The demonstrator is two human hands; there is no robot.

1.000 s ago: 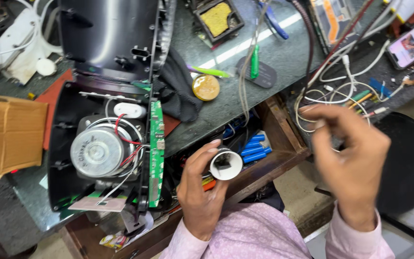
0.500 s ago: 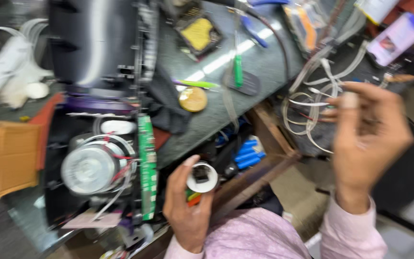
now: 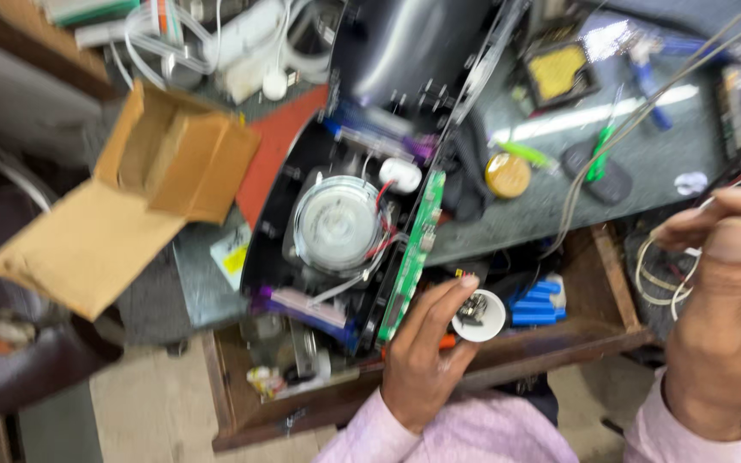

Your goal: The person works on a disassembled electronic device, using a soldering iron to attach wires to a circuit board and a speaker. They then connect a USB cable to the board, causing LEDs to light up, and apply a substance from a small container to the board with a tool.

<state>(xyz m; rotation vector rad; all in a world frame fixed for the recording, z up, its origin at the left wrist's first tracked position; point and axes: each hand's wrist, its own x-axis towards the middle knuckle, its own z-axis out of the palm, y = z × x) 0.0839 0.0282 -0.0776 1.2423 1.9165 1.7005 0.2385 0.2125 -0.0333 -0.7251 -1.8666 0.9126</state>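
Head view: right hand [image 3: 735,330] blurred, edge-cropped.

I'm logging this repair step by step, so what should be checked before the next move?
1. Left hand grips the small white cup: ok.
2. Cup upright with parts inside: ok.
3. Right hand pinches the thin wire: ok.
4. Wire clear of the other cables: cannot tell, blurred.
5. Opened speaker housing lies steady on the bench: ok.
6. Green circuit board seated: cannot tell.
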